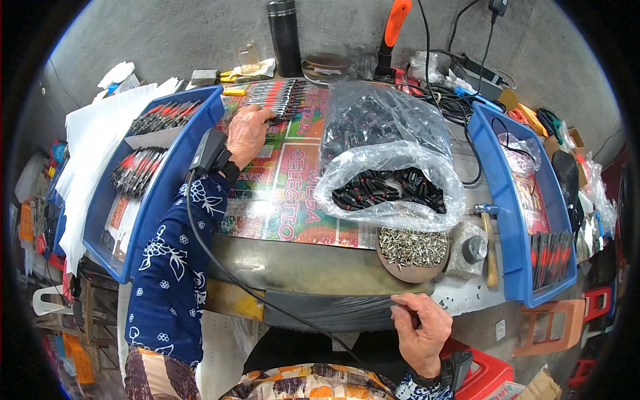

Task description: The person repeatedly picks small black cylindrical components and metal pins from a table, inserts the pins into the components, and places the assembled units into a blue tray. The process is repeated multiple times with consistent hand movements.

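Note:
My left hand (247, 135) reaches to the near left end of a row of slim red, black and silver pen-like pieces (280, 97). Its fingers are bent together at the row; what they pinch, if anything, is hidden. Above my lap, by the table's front edge, my right hand (421, 330) is closed with thumb and forefinger together; anything between them is too small to name. Beyond it stands a round dish (402, 274) heaped with small metal tips (413, 247). An open clear plastic bag (387, 150) holds many black parts with red bits (390, 189).
Blue trays (127, 267) (517, 253) flank the table, holding bundled red and black pieces. A brush (490, 250) and a small bag with a black cap (467, 250) lie right of the dish. A black flask (285, 40) and tangled cables (453, 107) are behind.

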Motion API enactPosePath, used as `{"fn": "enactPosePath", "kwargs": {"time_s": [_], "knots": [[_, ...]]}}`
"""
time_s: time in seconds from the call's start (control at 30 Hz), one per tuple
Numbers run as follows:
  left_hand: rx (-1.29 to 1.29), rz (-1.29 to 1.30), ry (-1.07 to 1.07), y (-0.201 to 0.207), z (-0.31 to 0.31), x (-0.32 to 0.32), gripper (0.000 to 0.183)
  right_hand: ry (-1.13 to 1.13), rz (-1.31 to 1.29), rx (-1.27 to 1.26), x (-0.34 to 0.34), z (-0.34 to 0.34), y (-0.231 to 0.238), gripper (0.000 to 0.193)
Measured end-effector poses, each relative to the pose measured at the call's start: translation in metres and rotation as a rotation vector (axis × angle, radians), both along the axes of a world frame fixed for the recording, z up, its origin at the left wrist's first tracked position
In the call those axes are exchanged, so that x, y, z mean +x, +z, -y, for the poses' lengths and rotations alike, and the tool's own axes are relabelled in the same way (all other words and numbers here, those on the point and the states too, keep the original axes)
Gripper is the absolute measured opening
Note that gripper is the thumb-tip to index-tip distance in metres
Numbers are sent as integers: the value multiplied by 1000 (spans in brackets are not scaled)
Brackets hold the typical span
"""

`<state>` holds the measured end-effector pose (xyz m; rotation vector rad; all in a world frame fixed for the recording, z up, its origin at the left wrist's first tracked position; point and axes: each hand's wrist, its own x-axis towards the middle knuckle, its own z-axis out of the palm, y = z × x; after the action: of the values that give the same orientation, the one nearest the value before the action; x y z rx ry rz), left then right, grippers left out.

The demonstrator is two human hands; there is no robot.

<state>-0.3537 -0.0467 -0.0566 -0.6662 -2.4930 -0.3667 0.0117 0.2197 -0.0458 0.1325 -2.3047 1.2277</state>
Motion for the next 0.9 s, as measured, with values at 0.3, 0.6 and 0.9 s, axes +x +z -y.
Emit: {"fn": "enactPosePath", "kwargs": {"time_s": [0.3, 0.6, 0.9], "knots": [[-23, -68, -20, -5, -1, -14, 23, 1, 4, 20, 0, 2, 1, 17], [-79, -166, -27, 7, -1, 1, 21, -53, 17, -31, 3, 6, -7, 14], [-284, -275, 73, 91, 43, 41, 10, -95, 57, -125, 5, 6, -16, 10]]}}
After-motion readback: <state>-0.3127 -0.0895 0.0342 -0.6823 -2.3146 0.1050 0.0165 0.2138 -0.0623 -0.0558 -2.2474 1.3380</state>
